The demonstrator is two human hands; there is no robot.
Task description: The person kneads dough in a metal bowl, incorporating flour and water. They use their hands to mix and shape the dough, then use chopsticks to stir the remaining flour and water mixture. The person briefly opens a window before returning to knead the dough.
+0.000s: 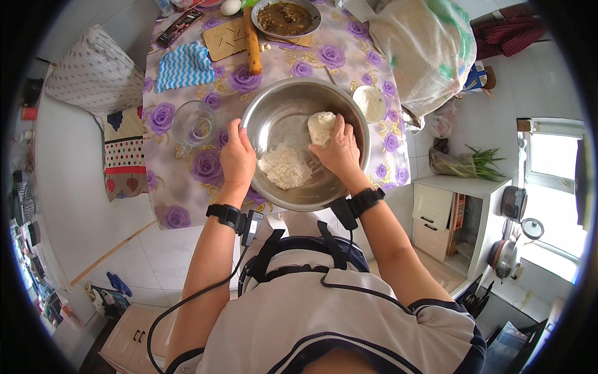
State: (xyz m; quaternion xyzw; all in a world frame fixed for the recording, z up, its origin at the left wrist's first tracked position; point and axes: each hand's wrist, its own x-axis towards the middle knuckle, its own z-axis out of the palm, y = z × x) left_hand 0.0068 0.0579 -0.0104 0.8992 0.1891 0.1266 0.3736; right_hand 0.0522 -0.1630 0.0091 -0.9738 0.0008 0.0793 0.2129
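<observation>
A wide stainless-steel bowl (289, 91) stands at the near edge of the table. My left hand (237, 156) grips its left rim, thumb towards the inside. Inside the bowl, on the right, my right hand (340, 147) has its fingers around a pale lump of dough (321, 127). The palm side of that hand is hidden. Loose, crumbly flour (286, 167) lies in the lower left of the bowl, apart from the lump. Both wrists wear black straps with a small device and cable.
The flowered tablecloth (208, 166) carries a clear glass bowl (194, 124) on the left and a small bowl of flour (370, 104) on the right. Farther back are a wooden rolling pin (252, 42), a blue striped cloth (184, 67), a phone (180, 29) and a dish of brown food (286, 18).
</observation>
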